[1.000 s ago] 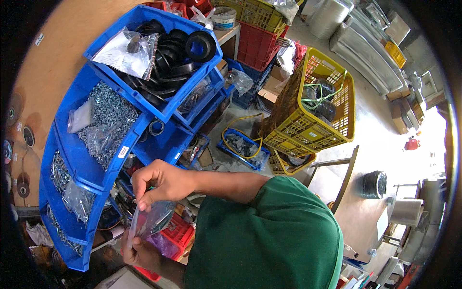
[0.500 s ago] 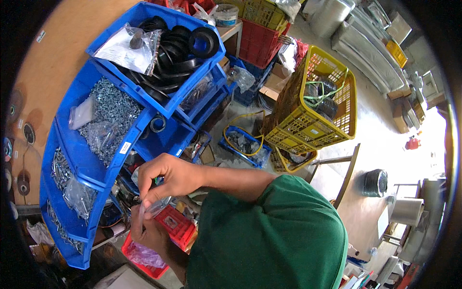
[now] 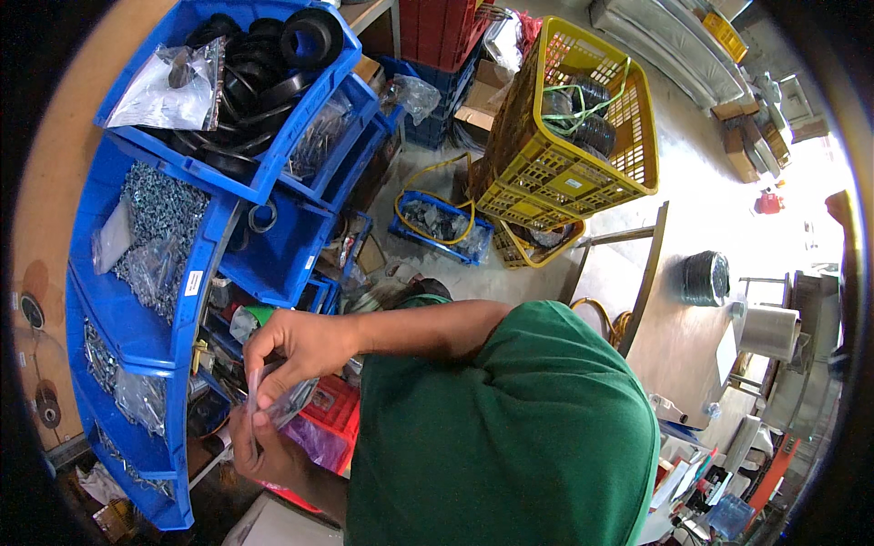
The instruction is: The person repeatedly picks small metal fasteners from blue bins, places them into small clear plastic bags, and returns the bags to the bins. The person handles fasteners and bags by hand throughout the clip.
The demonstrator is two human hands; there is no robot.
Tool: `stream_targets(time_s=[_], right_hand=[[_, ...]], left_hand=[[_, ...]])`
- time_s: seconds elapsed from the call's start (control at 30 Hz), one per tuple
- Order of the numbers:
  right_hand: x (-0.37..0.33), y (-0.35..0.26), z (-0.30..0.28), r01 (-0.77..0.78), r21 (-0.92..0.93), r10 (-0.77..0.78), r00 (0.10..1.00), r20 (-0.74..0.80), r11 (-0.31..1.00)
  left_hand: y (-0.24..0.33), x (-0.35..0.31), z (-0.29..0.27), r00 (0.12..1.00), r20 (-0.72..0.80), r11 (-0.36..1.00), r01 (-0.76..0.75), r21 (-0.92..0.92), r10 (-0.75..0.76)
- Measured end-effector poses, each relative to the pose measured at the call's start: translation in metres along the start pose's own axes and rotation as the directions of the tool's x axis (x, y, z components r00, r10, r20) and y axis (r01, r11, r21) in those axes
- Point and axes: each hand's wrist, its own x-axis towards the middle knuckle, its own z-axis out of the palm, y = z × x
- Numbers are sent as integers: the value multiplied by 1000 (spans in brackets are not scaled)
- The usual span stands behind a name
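Observation:
A small clear plastic bag [image 3: 293,403] is pinched between my two hands, in front of my green shirt. My right hand [image 3: 305,350] reaches across from above, its thumb and fingers closed on the bag's upper edge. Just below it my left hand [image 3: 264,452] grips the same bag, thumb near the right thumb. Whatever lies inside the bag is too small to make out. Beyond my hands stands a stack of blue bins [image 3: 208,259] with many small metal screws [image 3: 159,214] and several clear bags in them.
A blue bin [image 3: 264,173] of black rings tops the stack, with a silvery bag [image 3: 173,86] on them. A red bin [image 3: 339,407] with purple plastic sits under my hands. Yellow crates [image 3: 519,191] stand beyond my right arm. A table [image 3: 678,346] carries a black coil [image 3: 706,278].
The view has shifted, so the bins sit further left and higher. My right fingers, raised over the bag before, now pinch its edge close to my left thumb.

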Motion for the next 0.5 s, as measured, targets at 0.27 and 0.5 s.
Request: stream_targets(time_s=[0.27, 0.5], right_hand=[[0, -5, 2, -13, 6, 12, 999, 39, 1000], [0, 0, 7, -76, 55, 73, 996, 60, 996]], left_hand=[[-14, -6, -2, 999, -31, 997, -12, -80, 10], [-21, -8, -14, 999, 30, 1000, -22, -19, 22]])
